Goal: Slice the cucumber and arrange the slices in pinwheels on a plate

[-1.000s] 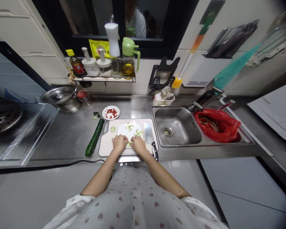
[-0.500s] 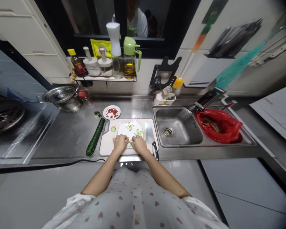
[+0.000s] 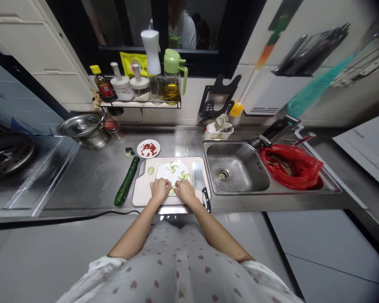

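Note:
My left hand (image 3: 159,189) and my right hand (image 3: 185,190) face each other over a white squarish plate (image 3: 161,171), their bent fingertips at the thin cucumber slices (image 3: 172,190) near its front edge. Both hands are closed, and the fingers partly hide these slices. Two pinwheels of cut cucumber slices (image 3: 172,167) lie farther back on the plate. Beneath it is a pale cutting board (image 3: 141,190). More cucumber rounds (image 3: 150,170) rest on its left side, and a knife (image 3: 197,174) with a black handle lies along its right side.
A whole cucumber (image 3: 126,182) lies left of the board. Behind stand a small plate (image 3: 139,148) of chopped red pieces and a steel pot (image 3: 96,139). To the right are a sink (image 3: 240,168) and a red plastic bag (image 3: 309,168). A shelf (image 3: 123,103) holds bottles and jars.
Both hands stay in nearly the same place at the front of the plate, with only slight finger movement. The view has shifted very slightly.

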A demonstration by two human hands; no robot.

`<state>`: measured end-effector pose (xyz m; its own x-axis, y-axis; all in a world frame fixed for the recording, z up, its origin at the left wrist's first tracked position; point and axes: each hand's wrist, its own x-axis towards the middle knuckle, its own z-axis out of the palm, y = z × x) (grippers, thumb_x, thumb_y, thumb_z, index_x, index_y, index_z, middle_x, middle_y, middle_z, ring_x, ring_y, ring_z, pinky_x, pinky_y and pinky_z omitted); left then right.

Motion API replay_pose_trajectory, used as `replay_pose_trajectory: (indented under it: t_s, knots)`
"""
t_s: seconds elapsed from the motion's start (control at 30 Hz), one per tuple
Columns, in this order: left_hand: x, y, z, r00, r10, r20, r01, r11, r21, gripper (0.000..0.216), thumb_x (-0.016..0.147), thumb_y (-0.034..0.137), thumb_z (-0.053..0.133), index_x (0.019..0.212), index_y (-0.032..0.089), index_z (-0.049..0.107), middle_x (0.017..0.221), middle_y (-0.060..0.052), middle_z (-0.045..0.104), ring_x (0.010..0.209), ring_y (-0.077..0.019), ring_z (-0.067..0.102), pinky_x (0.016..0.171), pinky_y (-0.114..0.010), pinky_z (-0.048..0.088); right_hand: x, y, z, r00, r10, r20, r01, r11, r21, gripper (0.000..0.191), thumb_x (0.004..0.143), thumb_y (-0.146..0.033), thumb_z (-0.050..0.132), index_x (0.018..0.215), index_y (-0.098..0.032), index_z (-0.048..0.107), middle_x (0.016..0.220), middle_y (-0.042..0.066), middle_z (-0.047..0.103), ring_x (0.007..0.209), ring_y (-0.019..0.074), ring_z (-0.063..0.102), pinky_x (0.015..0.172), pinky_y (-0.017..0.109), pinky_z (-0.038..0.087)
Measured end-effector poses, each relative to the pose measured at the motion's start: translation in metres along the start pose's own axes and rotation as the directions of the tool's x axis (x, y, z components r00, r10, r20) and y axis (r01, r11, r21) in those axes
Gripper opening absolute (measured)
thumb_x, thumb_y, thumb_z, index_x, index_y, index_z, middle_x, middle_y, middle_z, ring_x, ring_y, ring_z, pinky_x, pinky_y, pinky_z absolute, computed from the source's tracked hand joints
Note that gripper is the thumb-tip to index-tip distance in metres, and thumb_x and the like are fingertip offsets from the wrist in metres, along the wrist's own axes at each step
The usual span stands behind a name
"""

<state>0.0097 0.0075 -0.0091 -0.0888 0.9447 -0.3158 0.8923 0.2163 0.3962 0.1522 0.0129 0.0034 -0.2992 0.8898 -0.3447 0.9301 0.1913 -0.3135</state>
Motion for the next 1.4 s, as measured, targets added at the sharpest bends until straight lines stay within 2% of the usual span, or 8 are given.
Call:
replay_pose_trajectory:
  t_s: [1.4]
  knots:
    - [0.0055, 0.0, 0.0022, 1.0, 0.029, 0.009, -0.029, 0.999, 0.016, 0.014, 0.082, 0.033, 0.06, 0.081, 0.026, 0.072, 0.098, -0.006, 0.068, 0.106, -0.0294, 0.052, 0.091, -0.044, 0.03, 0.0036, 0.0024, 0.0019, 1.0, -0.009, -0.001, 0.009, 1.0, -0.008, 0.017, 0.091, -0.03, 0.056, 0.103, -0.021, 0.062, 0.112, 0.01, 0.058, 0.107, 0.0226, 0.051, 0.082, 0.031, 0.041]
